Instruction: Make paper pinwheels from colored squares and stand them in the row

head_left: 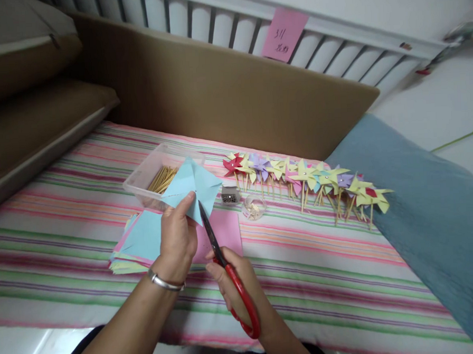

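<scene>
My left hand (178,230) pinches a light blue paper square (195,182) with creases or cuts running toward its middle, thumb on top. In my right hand (236,282) is a pair of red-handled scissors (243,298), whose dark blades overlap the paper's lower corner and point toward its centre. The blades look nearly closed. Under the hands lies a pink sheet (223,233). A stack of coloured paper squares (142,237), blue on top, sits left of my left hand.
Behind the paper stands a clear plastic box (135,179) of thin wooden sticks (163,179). A small box of pins (230,195) and a round clear dish (254,208) are right of it. Several paper pinwheels (305,174) line the right. A brown board (216,93) rises behind.
</scene>
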`<action>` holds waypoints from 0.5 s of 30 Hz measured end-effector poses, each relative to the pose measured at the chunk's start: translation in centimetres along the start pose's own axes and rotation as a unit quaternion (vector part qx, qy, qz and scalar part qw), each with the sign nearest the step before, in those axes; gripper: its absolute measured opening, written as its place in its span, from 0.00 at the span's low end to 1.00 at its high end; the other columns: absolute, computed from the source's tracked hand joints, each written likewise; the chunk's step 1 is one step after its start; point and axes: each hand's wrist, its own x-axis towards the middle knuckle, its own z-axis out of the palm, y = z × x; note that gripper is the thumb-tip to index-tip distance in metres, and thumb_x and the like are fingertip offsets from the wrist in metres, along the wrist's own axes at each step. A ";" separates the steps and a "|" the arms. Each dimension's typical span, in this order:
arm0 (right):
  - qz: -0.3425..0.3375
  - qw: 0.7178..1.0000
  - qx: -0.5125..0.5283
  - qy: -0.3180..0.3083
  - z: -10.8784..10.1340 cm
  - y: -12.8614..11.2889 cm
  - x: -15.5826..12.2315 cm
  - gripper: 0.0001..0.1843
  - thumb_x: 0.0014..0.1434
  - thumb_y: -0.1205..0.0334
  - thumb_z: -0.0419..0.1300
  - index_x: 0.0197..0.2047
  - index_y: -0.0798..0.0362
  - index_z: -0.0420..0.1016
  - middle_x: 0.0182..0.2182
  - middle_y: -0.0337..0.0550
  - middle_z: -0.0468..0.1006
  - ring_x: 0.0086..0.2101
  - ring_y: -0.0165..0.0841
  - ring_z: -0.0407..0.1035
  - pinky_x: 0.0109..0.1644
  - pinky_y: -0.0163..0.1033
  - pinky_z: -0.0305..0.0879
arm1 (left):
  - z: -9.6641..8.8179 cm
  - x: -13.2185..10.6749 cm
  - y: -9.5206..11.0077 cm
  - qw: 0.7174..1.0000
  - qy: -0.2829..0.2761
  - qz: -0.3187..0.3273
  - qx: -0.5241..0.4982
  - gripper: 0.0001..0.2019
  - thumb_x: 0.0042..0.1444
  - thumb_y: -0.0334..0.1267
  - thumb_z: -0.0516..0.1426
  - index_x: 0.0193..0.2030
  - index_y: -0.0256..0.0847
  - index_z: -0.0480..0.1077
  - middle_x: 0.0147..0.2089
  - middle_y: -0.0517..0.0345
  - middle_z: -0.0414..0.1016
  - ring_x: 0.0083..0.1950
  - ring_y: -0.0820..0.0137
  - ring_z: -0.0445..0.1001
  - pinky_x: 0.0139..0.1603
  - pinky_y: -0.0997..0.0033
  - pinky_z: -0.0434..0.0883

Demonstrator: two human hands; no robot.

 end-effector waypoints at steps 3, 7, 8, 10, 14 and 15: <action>0.001 1.000 -0.003 0.002 -0.1 0.0 0.0 0.20 0.54 0.45 0.59 0.39 0.54 0.72 0.15 0.30 0.60 0.15 0.24 0.54 0.18 0.29 0.52 | -0.1 0.1 0.0 1.000 0.000 0.002 0.003 0.09 0.40 0.32 0.67 0.31 0.35 0.76 0.33 0.58 0.81 0.36 0.71 0.77 0.47 0.70 0.70; -0.013 0.999 -0.032 0.000 -0.2 0.0 0.1 0.17 0.55 0.48 0.59 0.39 0.54 0.72 0.15 0.31 0.61 0.16 0.24 0.55 0.19 0.30 0.53 | -0.1 0.0 -0.1 1.000 -0.004 0.010 0.003 0.09 0.40 0.32 0.67 0.32 0.36 0.76 0.34 0.58 0.81 0.37 0.70 0.77 0.47 0.70 0.70; -0.020 0.999 -0.046 -0.002 -0.2 -0.1 0.1 0.16 0.55 0.49 0.58 0.39 0.54 0.72 0.16 0.32 0.62 0.17 0.25 0.56 0.20 0.30 0.54 | -0.1 0.0 -0.1 1.000 -0.007 0.011 0.000 0.10 0.41 0.32 0.67 0.33 0.36 0.76 0.35 0.58 0.81 0.38 0.70 0.78 0.47 0.70 0.70; -0.034 0.996 -0.079 0.002 -0.2 -0.4 0.1 0.14 0.55 0.51 0.58 0.38 0.54 0.72 0.17 0.33 0.64 0.18 0.26 0.58 0.21 0.31 0.56 | -0.1 0.0 0.1 1.000 -0.013 0.012 -0.005 0.11 0.42 0.32 0.67 0.35 0.36 0.76 0.37 0.56 0.81 0.39 0.69 0.78 0.47 0.69 0.71; -0.056 0.986 -0.153 0.022 -0.3 -0.4 -0.4 0.11 0.55 0.58 0.57 0.39 0.54 0.73 0.18 0.34 0.66 0.20 0.26 0.59 0.25 0.31 0.57 | -0.2 0.1 0.6 1.000 -0.020 0.011 -0.010 0.13 0.42 0.34 0.67 0.38 0.38 0.76 0.38 0.56 0.81 0.39 0.68 0.78 0.42 0.69 0.73; -0.060 0.983 -0.170 0.028 -0.6 -0.1 -0.7 0.11 0.55 0.59 0.57 0.40 0.54 0.74 0.19 0.34 0.66 0.20 0.26 0.59 0.25 0.32 0.57 | -0.2 0.1 0.7 1.000 -0.022 0.007 -0.009 0.13 0.42 0.34 0.67 0.38 0.39 0.76 0.38 0.57 0.81 0.39 0.68 0.78 0.39 0.70 0.73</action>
